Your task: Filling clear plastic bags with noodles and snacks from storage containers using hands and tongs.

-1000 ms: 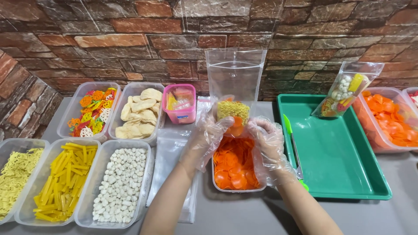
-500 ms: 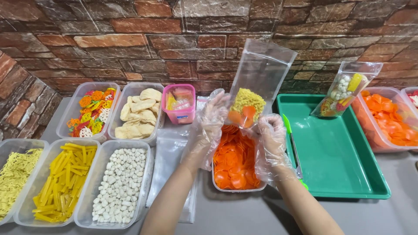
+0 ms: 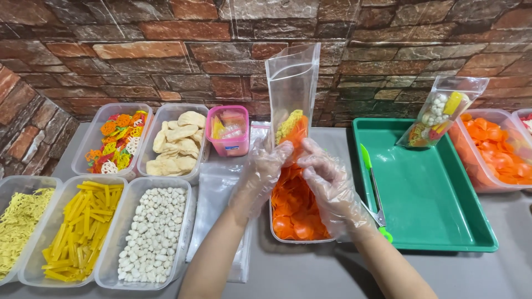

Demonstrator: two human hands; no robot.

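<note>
While both gloved hands meet at the middle of the tabletop (image 3: 310, 271), they hold a tall clear pouch (image 3: 292, 88) upright between them. The left hand (image 3: 261, 173) is closed on the pouch's lower left side, fingers curled round it. The right hand (image 3: 328, 185) is on the lower right side, its fingers partly bent and pressed toward the pouch base; how firmly it pinches there cannot be told through the loose glove.

The pouch stands with its long axis vertical, mouth up and open, rising above and just beyond the fingertips toward the brick wall (image 3: 138, 44). Its bottom holds a little yellow noodle-like snack and some orange chips; the upper part is empty. Both hands are about equally near; the left has the clearer hold.

Directly beneath the hands lies a clear tub of orange chips (image 3: 293, 216), partly hidden by them. To the left sit tubs of white pellets (image 3: 152, 232), yellow sticks (image 3: 83, 227), yellow noodles (image 3: 19, 227), coloured crackers (image 3: 113, 141), pale crackers (image 3: 177, 144) and a small pink box (image 3: 228, 133), with flat empty bags (image 3: 213, 205) alongside. To the right is a green tray (image 3: 421, 199) with a filled pouch (image 3: 438, 113) leaning at its far edge and green-handled tongs (image 3: 372, 185) on its near rim. Another tub of orange chips (image 3: 493, 155) stands beyond the tray.
</note>
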